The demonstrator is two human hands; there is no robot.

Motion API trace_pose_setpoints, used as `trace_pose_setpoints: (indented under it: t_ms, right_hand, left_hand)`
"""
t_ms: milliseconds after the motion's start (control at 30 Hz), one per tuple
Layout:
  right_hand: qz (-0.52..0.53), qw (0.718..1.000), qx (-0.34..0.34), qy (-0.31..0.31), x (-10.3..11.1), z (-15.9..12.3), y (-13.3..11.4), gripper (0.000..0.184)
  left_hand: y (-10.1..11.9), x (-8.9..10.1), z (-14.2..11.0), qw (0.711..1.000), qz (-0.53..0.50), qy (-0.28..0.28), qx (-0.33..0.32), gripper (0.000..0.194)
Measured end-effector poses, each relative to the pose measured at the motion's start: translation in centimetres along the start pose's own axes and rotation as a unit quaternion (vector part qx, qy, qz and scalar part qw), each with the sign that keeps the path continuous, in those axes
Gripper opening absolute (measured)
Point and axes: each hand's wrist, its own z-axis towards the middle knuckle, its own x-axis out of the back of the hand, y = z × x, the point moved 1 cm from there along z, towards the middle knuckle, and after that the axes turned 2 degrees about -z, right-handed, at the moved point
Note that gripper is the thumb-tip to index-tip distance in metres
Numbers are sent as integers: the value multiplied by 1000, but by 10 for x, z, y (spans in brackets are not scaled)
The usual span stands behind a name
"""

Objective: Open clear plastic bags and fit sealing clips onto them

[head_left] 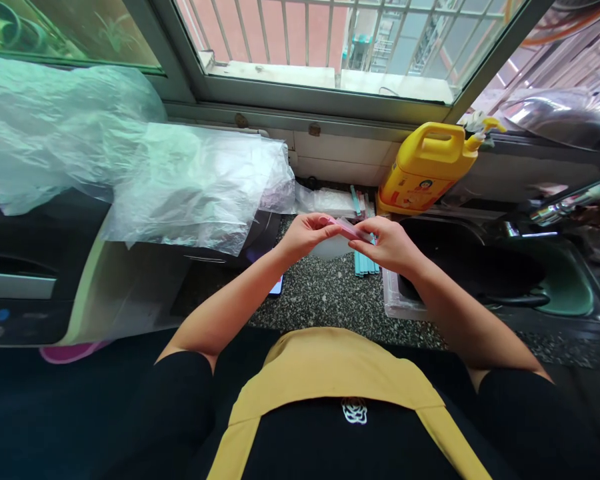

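Observation:
Both my hands are raised over the speckled counter, pinching a thin pink plastic strip between them. My left hand has its fingers closed on the strip's left end. At the other end, the thumb and fingers of my right hand are closed on it, with a bit of clear plastic along the strip. Several light-blue strips lie side by side on the counter just below my right hand. A whitish translucent item shows partly beneath my hands; its kind is unclear.
A yellow pump jug stands at the back right. Right of my hands are a clear plastic tray, a black pan and a green sink. Plastic sheeting covers appliances at left. A phone lies near my left forearm.

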Motion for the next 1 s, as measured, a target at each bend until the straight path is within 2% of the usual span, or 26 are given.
trace_pose_setpoints:
  t_ms: [233,367,467,700,900,1000]
  right_hand:
    - [45,999,-4,25,3,8,3,10]
    - [94,994,-27,57,10,14,7,13]
    - [128,986,-53,88,16,17,16,16]
    - [159,967,-125,157,17,25,59,20]
    - [187,943,-195,193,-8,40,109,18]
    - [202,933,-239,176,-22,51,130,18]
  left_hand:
    - [-4,8,8,999,13,-31,21,36]
    - [-12,14,15,995,29,-64,72,40]
    - [-23,21,19,990,66,-57,113,34]
    - [-50,35,32,989,71,36,128,20]
    - [-69,32,59,976,-3,166,138,11]
    - [-77,31,81,963,3,238,128,8]
